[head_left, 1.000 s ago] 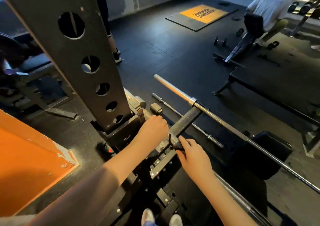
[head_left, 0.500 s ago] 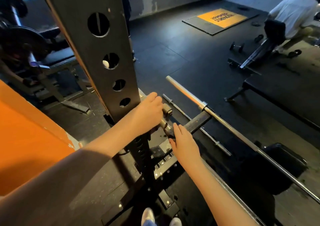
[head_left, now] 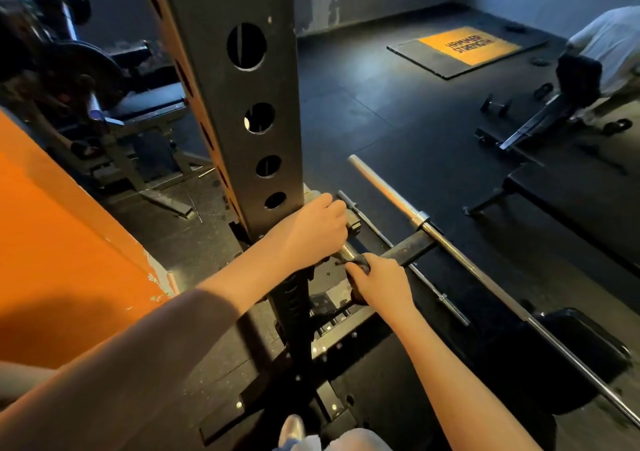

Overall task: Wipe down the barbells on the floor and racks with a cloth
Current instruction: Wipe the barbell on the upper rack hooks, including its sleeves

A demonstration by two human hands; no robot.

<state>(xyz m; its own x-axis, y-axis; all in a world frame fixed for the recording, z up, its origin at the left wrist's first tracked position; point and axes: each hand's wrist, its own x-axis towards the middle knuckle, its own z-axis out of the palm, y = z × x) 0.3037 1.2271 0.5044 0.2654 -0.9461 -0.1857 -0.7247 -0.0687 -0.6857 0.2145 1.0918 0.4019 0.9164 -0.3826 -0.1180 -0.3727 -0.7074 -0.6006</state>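
**Gripping a bar through a cloth at the foot of the rack**

An orange panel (head_left: 52,242) fills the left of the frame; above it, at upper left, a weight machine (head_left: 79,69) is blurred; the black rack upright (head_left: 221,104), pierced with round holes, runs down the centre. At its base the left hand (head_left: 313,232) curls its fingers over a short steel bar (head_left: 346,251) just beside the upright, holding it; just right and lower, the right hand (head_left: 379,282) is closed round a dark cloth (head_left: 358,262) pressed on that bar; bright metal shows between the 2 hands. Further right a thin bar (head_left: 445,300) lies on the floor; beyond it a long barbell (head_left: 384,187) rests across a black safety arm (head_left: 408,248) and runs to the lower right corner. At upper right lie an orange mat (head_left: 469,45) and a person in white (head_left: 613,42).
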